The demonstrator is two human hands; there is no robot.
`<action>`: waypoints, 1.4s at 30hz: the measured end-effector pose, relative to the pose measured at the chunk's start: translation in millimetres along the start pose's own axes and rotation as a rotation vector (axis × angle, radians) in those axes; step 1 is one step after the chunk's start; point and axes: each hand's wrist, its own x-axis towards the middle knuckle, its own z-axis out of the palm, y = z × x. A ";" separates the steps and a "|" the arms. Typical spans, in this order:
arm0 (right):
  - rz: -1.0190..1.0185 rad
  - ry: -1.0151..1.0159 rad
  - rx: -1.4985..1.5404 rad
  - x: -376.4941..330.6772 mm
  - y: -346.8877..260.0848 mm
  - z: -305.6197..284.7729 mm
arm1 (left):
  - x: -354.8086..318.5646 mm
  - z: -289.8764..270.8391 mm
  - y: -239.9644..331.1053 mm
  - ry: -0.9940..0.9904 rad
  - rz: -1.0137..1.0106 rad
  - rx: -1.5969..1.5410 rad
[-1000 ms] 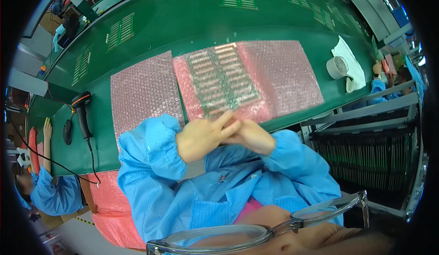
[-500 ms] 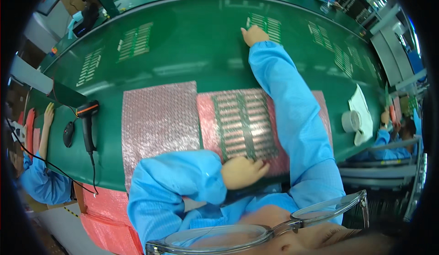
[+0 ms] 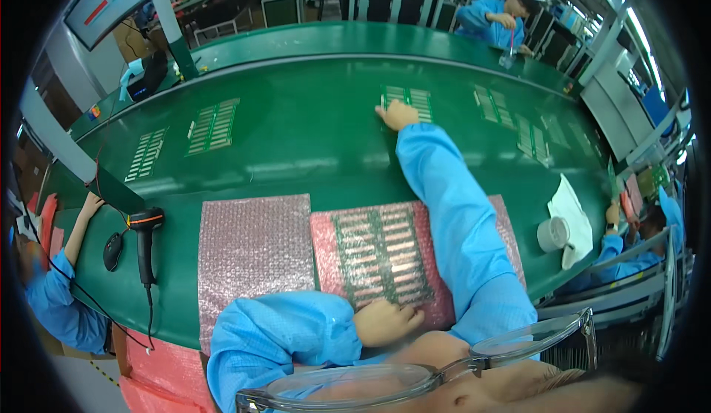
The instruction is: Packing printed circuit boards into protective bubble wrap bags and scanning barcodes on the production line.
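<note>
My right hand (image 3: 400, 115) is stretched far out over the green work surface (image 3: 296, 117). It rests over the near-left part of a circuit board panel (image 3: 420, 103); the thumb side points left, and the bent fingers are partly hidden. Close to my body, my left hand (image 3: 389, 322) lies with loosely spread fingers at the near edge of another circuit board panel (image 3: 379, 254), holding nothing I can see. That panel has two columns of strips and sits on pink bubble wrap (image 3: 324, 246). To its left lies a larger flat bubble wrap sheet (image 3: 255, 257).
More circuit board panels lie at far left (image 3: 212, 126) and far right (image 3: 494, 107). A barcode scanner (image 3: 146, 242) and a mouse (image 3: 112, 251) stand left. Right are a white cup (image 3: 552, 234) and a cloth (image 3: 569, 213). Co-workers sit left, right and across.
The view has tilted up, so everything sits lower in the picture and more of the room shows. My right hand stays at the far panel; my left hand stays by the near one.
</note>
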 end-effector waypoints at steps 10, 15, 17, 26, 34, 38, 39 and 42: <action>-0.402 0.069 -0.025 -9.0 1.3 -38.2 | -6.1 -4.1 10.2 -0.040 -0.019 -0.033; -0.496 -0.086 0.480 -90.5 35.5 -179.5 | -0.6 -3.8 7.1 -0.108 0.019 -0.013; -0.516 -0.104 0.503 -153.5 40.7 -225.2 | 3.5 -12.5 7.7 0.031 0.069 0.064; -0.317 0.186 0.080 -448.9 102.0 -205.3 | 9.9 -15.8 12.9 -0.105 0.032 0.087; 0.678 0.307 0.617 -556.9 144.9 -154.4 | 69.9 -11.4 41.7 -0.027 0.066 0.464; 0.986 -0.197 1.536 -541.5 120.4 -189.9 | 92.7 23.6 62.3 0.057 0.029 0.549; 0.986 -0.207 1.534 -541.0 127.0 -181.4 | 96.7 34.9 60.2 0.063 -0.038 0.545; 0.765 -0.100 1.564 -553.7 136.3 -174.6 | 101.8 50.6 60.9 -0.036 -0.099 0.566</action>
